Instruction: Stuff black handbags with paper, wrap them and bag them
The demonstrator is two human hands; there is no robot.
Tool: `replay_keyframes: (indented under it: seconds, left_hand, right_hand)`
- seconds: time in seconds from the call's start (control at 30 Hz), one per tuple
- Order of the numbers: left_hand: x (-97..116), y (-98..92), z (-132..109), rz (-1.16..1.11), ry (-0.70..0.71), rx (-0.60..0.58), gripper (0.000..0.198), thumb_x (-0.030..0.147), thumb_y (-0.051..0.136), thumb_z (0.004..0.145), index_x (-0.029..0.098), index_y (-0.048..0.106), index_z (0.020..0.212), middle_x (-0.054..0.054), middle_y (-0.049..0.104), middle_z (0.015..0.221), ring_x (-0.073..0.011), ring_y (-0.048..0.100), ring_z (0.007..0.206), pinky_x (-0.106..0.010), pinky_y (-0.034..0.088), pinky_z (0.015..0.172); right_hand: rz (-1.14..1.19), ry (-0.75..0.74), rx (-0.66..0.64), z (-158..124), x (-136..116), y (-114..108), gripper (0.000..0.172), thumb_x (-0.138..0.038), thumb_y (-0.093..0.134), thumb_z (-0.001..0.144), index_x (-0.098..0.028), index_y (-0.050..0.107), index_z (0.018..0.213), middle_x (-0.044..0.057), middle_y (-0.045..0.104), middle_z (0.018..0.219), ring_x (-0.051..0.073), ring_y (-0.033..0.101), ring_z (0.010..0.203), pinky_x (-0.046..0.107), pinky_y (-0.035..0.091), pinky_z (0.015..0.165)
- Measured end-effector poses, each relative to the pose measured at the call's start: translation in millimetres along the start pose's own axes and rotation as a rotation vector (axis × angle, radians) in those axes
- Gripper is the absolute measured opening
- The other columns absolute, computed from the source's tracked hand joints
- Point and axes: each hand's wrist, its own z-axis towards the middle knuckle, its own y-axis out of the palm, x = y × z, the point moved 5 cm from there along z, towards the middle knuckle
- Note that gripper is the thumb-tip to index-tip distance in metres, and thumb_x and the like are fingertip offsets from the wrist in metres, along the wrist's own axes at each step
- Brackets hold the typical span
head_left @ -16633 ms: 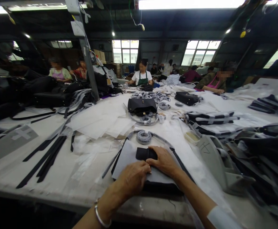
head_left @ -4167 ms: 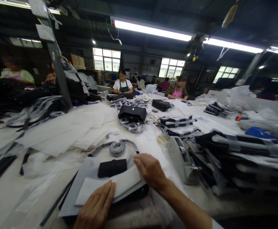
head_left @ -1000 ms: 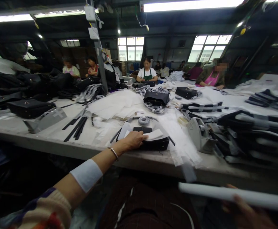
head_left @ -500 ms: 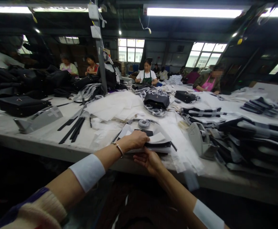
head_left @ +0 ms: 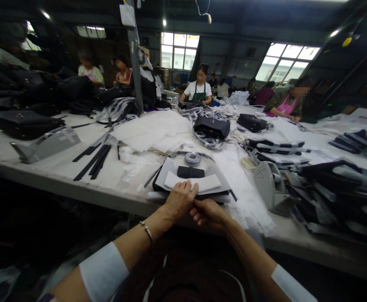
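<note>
At the table's near edge lies a black bag (head_left: 156, 183) with a pale lining sheet spread in it. A white padding strip (head_left: 207, 183) lies across its front part. My left hand (head_left: 181, 200) has its fingertips over the strip's near edge, closed on it; the thumb is hidden. Just right of it and touching it, my right hand (head_left: 208, 211) is closed, fingers curled at the bag's front edge. What it pinches cannot be made out. Behind the strip are a small black rolled piece (head_left: 190, 172) and a wrapped strap coil (head_left: 192, 158).
White sheets (head_left: 152, 130) and black strips (head_left: 100, 162) lie to the left, near a grey tape dispenser (head_left: 46, 144). Another dispenser (head_left: 270, 186) and stacked wrapped black pieces (head_left: 337, 188) stand right. A finished-looking black bag (head_left: 211, 127) sits beyond. Several co-workers are across the table.
My left hand has drawn back toward me from over the black piece to the strip's near edge, uncovering both. My right hand's fingers have curled in. The view has tilted down.
</note>
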Motion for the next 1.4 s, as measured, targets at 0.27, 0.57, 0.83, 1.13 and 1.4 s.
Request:
replay_keyframes:
  seconds: [0.27, 0.57, 0.83, 1.13, 1.4]
  left_hand:
    - [3, 9.0, -10, 0.061, 0.014, 0.107, 0.04, 0.015, 0.043, 0.098, 0.013, 0.044, 0.138, -0.022, 0.058, 0.133, -0.0276, 0.06, 0.118, -0.041, 0.048, 0.098]
    - [11, 13.6, -13, 0.178, 0.073, 0.106, 0.041, 0.013, 0.04, 0.098, 0.007, 0.044, 0.139, -0.026, 0.054, 0.137, -0.031, 0.058, 0.123, -0.046, 0.045, 0.102]
    - [15, 5.3, -2, 0.262, 0.19, 0.114, 0.04, 0.007, 0.034, 0.097, 0.0, 0.05, 0.133, -0.026, 0.058, 0.13, -0.0327, 0.064, 0.11, -0.046, 0.052, 0.086]
    - [2, -5.8, 1, 0.207, 0.261, 0.11, 0.036, 0.012, 0.036, 0.097, 0.002, 0.047, 0.129, -0.023, 0.06, 0.123, -0.026, 0.065, 0.097, -0.038, 0.052, 0.079]
    - [-14, -24.8, 17, 0.128, 0.272, 0.09, 0.033, 0.015, 0.047, 0.089, 0.007, 0.051, 0.12, -0.015, 0.063, 0.107, -0.0253, 0.064, 0.089, -0.036, 0.052, 0.076]
  right_hand:
    - [-1.108, -1.1, 0.364, -68, -72, -12, 0.036, -0.029, 0.067, 0.085, -0.022, 0.067, 0.121, 0.01, 0.068, 0.124, 0.029, 0.061, 0.117, 0.047, 0.045, 0.106]
    - [-1.592, -1.344, 0.403, -31, -39, -44, 0.04, -0.009, 0.042, 0.096, -0.021, 0.065, 0.126, 0.008, 0.067, 0.128, 0.024, 0.06, 0.121, 0.045, 0.041, 0.109]
    - [-1.705, -1.513, 0.543, -40, -36, -34, 0.039, -0.006, 0.043, 0.095, -0.016, 0.061, 0.129, 0.011, 0.067, 0.127, 0.024, 0.058, 0.122, 0.044, 0.04, 0.109]
    - [-1.905, -1.288, 0.578, -38, -36, -19, 0.06, -0.035, 0.068, 0.085, -0.002, 0.053, 0.133, 0.023, 0.057, 0.135, 0.038, 0.047, 0.129, 0.053, 0.029, 0.115]
    - [-1.932, -1.369, 0.656, -29, -59, -21, 0.039, -0.008, 0.043, 0.093, -0.007, 0.054, 0.131, 0.019, 0.061, 0.129, 0.032, 0.052, 0.122, 0.051, 0.033, 0.109]
